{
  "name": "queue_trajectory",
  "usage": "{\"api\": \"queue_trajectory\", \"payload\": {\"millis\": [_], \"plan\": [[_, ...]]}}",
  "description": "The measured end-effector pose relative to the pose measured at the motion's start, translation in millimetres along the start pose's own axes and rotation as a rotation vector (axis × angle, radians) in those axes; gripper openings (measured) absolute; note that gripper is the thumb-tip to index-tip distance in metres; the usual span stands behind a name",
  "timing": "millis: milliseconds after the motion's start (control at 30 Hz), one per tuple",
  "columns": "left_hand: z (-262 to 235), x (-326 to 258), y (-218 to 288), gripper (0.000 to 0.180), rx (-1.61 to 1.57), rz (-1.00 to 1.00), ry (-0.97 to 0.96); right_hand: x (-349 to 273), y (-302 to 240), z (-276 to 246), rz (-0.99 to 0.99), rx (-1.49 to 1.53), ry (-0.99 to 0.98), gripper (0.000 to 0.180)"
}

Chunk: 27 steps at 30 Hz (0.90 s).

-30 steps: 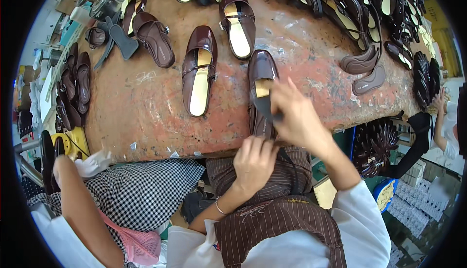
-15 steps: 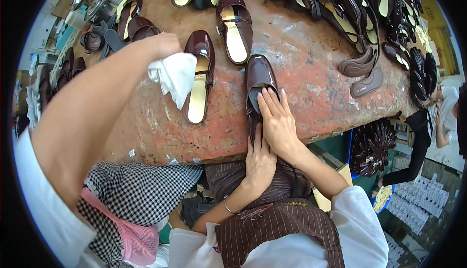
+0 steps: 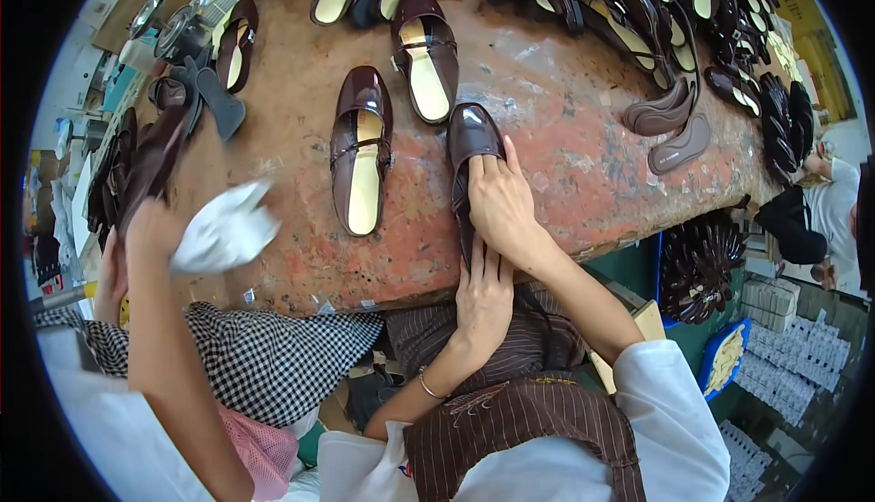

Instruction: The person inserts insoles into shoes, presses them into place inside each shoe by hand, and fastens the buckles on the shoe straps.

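A dark brown shoe [image 3: 469, 151] is steadied at the bench's [image 3: 565, 146] near edge: its open back is pressed flat by the right hand [image 3: 501, 206], fingers together, while its heel end is gripped from below by the left hand [image 3: 483, 297].

Glossy dark-brown leather shoe [image 3: 472, 137] on a rough, stained reddish worktable [image 3: 565, 151]; soft white cloth [image 3: 223, 228].

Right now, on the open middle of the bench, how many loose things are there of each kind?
Dark red shoes: 3
Loose brown soles: 2
White cloth, in a co-worker's hand: 1
Total: 6
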<state>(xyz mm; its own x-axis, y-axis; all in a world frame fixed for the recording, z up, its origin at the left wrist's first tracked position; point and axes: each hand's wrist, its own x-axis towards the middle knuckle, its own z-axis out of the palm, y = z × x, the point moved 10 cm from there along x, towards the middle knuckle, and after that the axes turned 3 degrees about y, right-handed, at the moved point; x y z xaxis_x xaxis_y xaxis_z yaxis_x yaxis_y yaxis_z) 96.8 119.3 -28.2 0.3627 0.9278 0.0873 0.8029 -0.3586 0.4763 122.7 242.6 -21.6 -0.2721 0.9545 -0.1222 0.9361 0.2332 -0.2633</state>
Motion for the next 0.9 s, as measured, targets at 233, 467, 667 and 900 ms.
{"api": "queue_trajectory", "payload": {"millis": [233, 467, 667, 900], "plan": [[0.4, -2.7, -0.8, 0.046, -0.052, 0.006, 0.082, -25.5, -26.2, -22.5, -0.209, -0.099, 0.478, 0.047], [21.1, -17.8, -12.3, 0.039, -0.069, 0.007, -0.010, -2.8, -20.4, 13.1, -0.093, -0.139, 0.527, 0.031], [-1.0, 4.8, 16.4, 0.049, -0.023, 0.039, -0.008, 20.8, -2.7, 16.8, -0.120, -0.107, 0.168, 0.026], [-43.3, 39.0, -6.9, 0.024, -0.120, -0.062, 0.344, -34.6, 57.9, -49.5, -0.258, 0.913, -0.162, 0.046]]}}
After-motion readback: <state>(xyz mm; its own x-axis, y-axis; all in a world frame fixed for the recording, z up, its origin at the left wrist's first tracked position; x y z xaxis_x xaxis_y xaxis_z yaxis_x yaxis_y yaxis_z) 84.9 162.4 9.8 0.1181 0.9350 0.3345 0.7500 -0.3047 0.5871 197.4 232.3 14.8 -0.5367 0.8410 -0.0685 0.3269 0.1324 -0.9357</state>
